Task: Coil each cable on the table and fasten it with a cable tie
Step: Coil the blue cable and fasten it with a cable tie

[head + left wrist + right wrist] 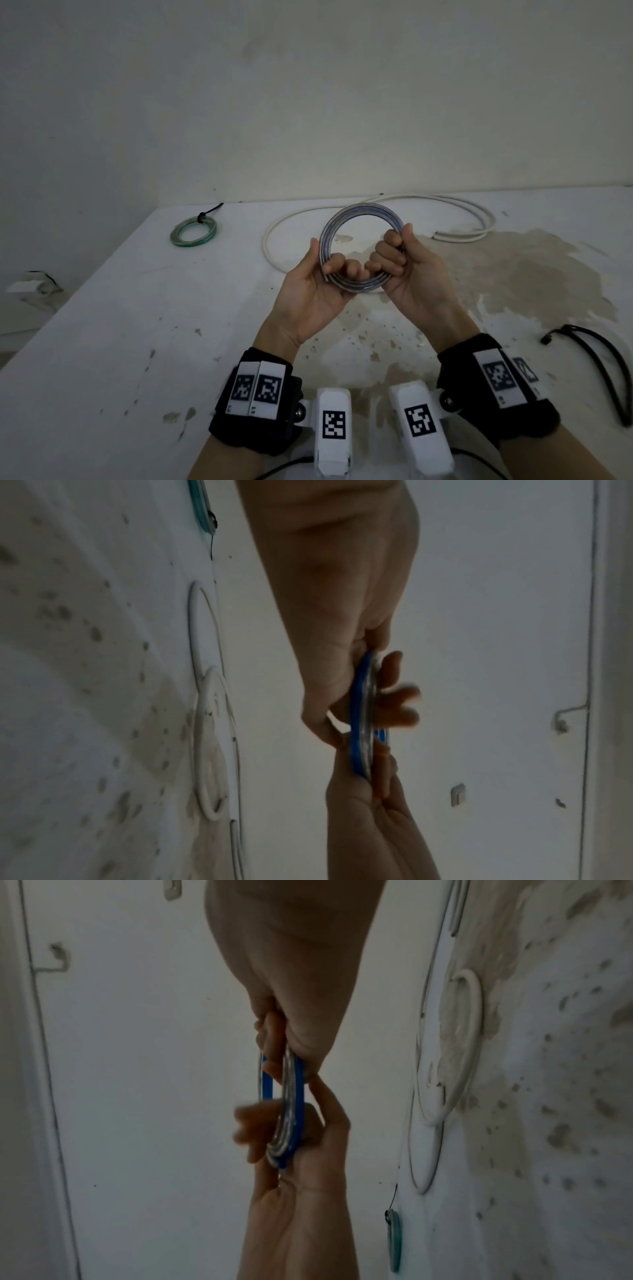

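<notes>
stained white table (137,342) | left hand (318,291), right hand (407,274) both grip blue cable coil (359,214)

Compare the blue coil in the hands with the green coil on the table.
The blue coil is held up off the table, gripped by the left hand and the right hand; the green coil lies flat at the far left. The green coil carries a black cable tie; no tie shows on the blue coil. The blue coil looks larger here, though it is nearer the camera. Both are wound into round rings.
</notes>
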